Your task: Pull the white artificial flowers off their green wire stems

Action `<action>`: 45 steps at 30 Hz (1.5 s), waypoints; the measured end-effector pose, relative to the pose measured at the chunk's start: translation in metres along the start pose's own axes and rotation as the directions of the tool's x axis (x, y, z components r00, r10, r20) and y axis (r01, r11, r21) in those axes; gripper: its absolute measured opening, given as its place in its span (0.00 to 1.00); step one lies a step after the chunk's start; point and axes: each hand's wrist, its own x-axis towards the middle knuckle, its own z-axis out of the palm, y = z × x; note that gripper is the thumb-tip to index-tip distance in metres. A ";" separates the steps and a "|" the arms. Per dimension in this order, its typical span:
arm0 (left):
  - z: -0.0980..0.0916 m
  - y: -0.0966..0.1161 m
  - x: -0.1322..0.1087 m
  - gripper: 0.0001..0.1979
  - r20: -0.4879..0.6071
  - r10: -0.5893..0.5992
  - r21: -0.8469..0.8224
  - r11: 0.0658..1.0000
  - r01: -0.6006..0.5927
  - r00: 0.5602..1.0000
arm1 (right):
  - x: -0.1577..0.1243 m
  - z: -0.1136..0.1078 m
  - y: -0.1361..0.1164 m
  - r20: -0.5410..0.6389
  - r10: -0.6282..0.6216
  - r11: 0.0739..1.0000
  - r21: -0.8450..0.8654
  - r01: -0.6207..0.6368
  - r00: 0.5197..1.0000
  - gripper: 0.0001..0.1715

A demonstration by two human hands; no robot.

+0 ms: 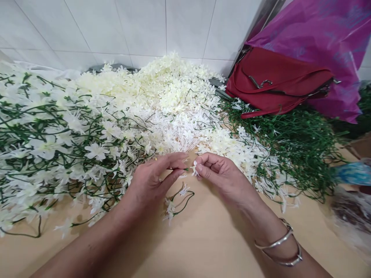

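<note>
Over the middle of the table, my left hand point(158, 173) pinches a thin green stem point(186, 169) between thumb and fingers; most of it is hidden behind the hand. Facing it, my right hand point(222, 173) has thumb and forefinger closed on a small white artificial flower piece point(195, 169). The stem tip and the flower piece almost meet; I cannot tell if they touch. Just below my left fingertips lies a curved green stem point(185, 206) with white stamen-like pieces on it.
White flowers on green stems point(52, 146) are heaped at left. Loose cream petals point(179, 85) pile against the tiled wall point(139, 27). Green stems point(301, 146) lie at right, under a red handbag point(278, 81) and purple plastic bag point(333, 46). A clear plastic bag point(352, 220) sits at the right edge.
</note>
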 end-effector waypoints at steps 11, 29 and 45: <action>0.001 -0.002 -0.002 0.08 0.055 0.063 0.032 0.997 -0.065 0.996 | 0.000 -0.003 -0.002 0.056 0.029 0.999 -0.030 -0.028 0.998 0.19; 0.000 -0.005 -0.001 0.08 0.125 -0.006 -0.044 0.999 0.011 0.992 | 0.003 0.013 0.012 0.008 -0.011 1.000 -0.025 0.011 1.000 0.14; 0.006 -0.001 0.003 0.04 0.045 -0.050 -0.068 0.996 0.053 0.998 | 0.004 0.001 0.013 0.044 0.059 0.993 0.098 -0.063 0.997 0.18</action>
